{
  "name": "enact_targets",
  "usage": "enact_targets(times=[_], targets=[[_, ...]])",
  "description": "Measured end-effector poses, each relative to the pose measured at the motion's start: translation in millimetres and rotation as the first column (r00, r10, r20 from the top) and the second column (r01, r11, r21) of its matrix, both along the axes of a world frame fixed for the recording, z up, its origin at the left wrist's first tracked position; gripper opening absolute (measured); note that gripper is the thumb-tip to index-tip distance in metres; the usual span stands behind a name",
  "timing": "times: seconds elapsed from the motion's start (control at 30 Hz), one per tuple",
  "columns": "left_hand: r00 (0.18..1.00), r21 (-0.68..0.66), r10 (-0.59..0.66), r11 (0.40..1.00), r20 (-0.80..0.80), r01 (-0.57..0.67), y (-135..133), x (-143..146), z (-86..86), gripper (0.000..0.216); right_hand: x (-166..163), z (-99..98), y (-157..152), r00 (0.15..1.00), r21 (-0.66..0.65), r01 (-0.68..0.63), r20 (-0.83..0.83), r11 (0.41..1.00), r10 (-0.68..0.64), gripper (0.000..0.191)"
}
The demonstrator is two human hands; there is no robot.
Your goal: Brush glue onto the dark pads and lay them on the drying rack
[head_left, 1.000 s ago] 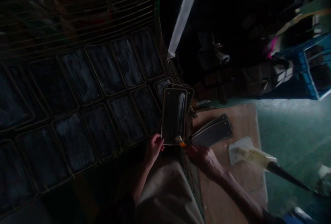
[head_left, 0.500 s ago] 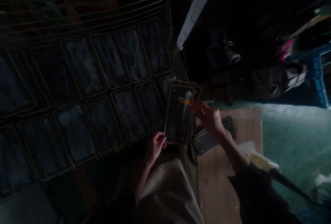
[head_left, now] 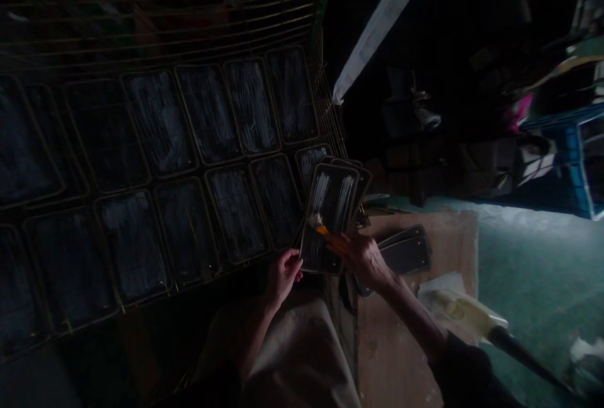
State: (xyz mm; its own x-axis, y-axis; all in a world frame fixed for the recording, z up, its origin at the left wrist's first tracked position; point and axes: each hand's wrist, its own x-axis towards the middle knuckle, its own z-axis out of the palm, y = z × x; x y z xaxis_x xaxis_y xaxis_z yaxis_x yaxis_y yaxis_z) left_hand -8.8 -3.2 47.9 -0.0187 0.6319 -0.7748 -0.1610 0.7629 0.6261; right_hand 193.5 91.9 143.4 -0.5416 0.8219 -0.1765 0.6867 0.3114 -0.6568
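Observation:
My left hand (head_left: 284, 276) pinches the lower left corner of a dark rectangular panel (head_left: 333, 213) with rounded corners and a pale edge. In my right hand (head_left: 365, 260) is a brush (head_left: 323, 229) with an orange handle, its pale bristles on the panel's left half. Two whitish streaky bands of a wet-looking coating run down the panel's upper part. Under the panel, the edges of other similar panels (head_left: 364, 183) stick out at the right.
Several coated panels lie in rows on a wire rack (head_left: 328, 120) at left. More dark panels (head_left: 406, 251) rest on a wooden board (head_left: 396, 345) at right, near a pale container (head_left: 472, 314). A blue crate (head_left: 573, 163) stands at far right; a white post (head_left: 382, 27) slants above.
The brush has moved down and left across the panel, and a second whitish band now shows on its left side. My left hand keeps its hold on the corner.

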Motion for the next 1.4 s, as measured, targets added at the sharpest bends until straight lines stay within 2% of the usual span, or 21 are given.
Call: enact_targets(times=[0.07, 0.13, 0.2, 0.27, 0.37, 0.43, 0.5, 0.6, 0.7, 0.8, 0.9, 0.97, 1.07, 1.17, 1.27, 1.4], targets=[[1.000, -0.014, 0.004, 1.000, 0.002, -0.003, 1, 0, 0.8, 0.041, 0, 10.0, -21, 1.000, -0.140, 0.012, -0.025, 0.990, -0.016, 0.026], [1.000, -0.030, -0.014, 0.999, 0.009, 0.014, 2, -1, 1.4, 0.041, 0, 15.6, -36, 0.997, -0.288, 0.045, -0.051, 0.957, -0.062, 0.026], [0.999, -0.034, -0.033, 0.999, 0.015, 0.034, 3, -3, 1.7, 0.039, 1, 14.5, -40, 0.989, -0.405, 0.084, -0.080, 0.910, -0.127, 0.025], [0.999, -0.022, -0.045, 0.999, 0.020, 0.046, 3, -4, 1.7, 0.037, 7, 7.8, -31, 0.973, -0.452, 0.134, -0.107, 0.882, -0.203, 0.025], [0.999, -0.004, -0.043, 0.999, 0.009, 0.043, 5, -4, 1.4, 0.035, 22, -4.7, 1, 0.939, -0.331, 0.275, -0.111, 0.903, -0.327, 0.027], [0.999, -0.004, -0.044, 0.999, 0.001, 0.044, 5, -4, 1.0, 0.035, 32, -9.4, 27, 0.917, -0.139, 0.374, -0.096, 0.917, -0.388, 0.028], [0.999, -0.005, -0.048, 0.999, -0.003, 0.048, 6, -4, 0.8, 0.035, 38, -10.6, 50, 0.910, 0.055, 0.412, -0.071, 0.910, -0.408, 0.029], [0.999, -0.009, -0.044, 0.999, -0.006, 0.044, 5, -4, 0.5, 0.037, 39, -10.6, 67, 0.940, 0.235, 0.333, -0.006, 0.913, -0.341, 0.028], [0.999, -0.005, -0.043, 0.999, -0.014, 0.043, 3, -4, 0.3, 0.037, 36, -11.7, 58, 0.974, 0.283, 0.164, 0.105, 0.945, -0.201, 0.026], [0.999, -0.003, -0.032, 0.999, -0.008, 0.032, 2, -3, 0.6, 0.037, 32, -8.7, 21, 0.987, 0.203, 0.022, 0.153, 0.979, -0.054, 0.025], [1.000, -0.020, -0.011, 1.000, 0.005, 0.011, 2, -3, 2.0, 0.040, 28, 0.2, -29, 0.991, 0.070, -0.047, 0.132, 0.996, 0.037, 0.026], [1.000, -0.034, -0.008, 0.999, 0.005, 0.008, 3, -2, 3.6, 0.042, 26, 6.9, -58, 0.993, -0.013, -0.045, 0.111, 0.999, 0.046, 0.026], [1.000, -0.050, -0.026, 0.998, -0.005, 0.026, 4, -2, 5.8, 0.041, 25, 16.4, -87, 0.997, -0.164, 0.033, 0.069, 0.986, -0.022, 0.022], [0.999, -0.047, -0.032, 0.998, -0.016, 0.031, 4, -2, 6.1, 0.041, 25, 27.0, -94, 0.993, -0.277, 0.119, 0.044, 0.954, -0.111, 0.021], [0.999, -0.032, -0.035, 0.999, -0.004, 0.035, 4, -2, 4.9, 0.041, 26, 33.5, -89, 0.974, -0.308, 0.218, 0.007, 0.926, -0.227, 0.021], [0.997, -0.024, -0.073, 0.997, -0.014, 0.073, 5, -1, 4.1, 0.040, 35, 21.9, -73, 0.940, -0.367, 0.311, -0.018, 0.877, -0.340, 0.023]])
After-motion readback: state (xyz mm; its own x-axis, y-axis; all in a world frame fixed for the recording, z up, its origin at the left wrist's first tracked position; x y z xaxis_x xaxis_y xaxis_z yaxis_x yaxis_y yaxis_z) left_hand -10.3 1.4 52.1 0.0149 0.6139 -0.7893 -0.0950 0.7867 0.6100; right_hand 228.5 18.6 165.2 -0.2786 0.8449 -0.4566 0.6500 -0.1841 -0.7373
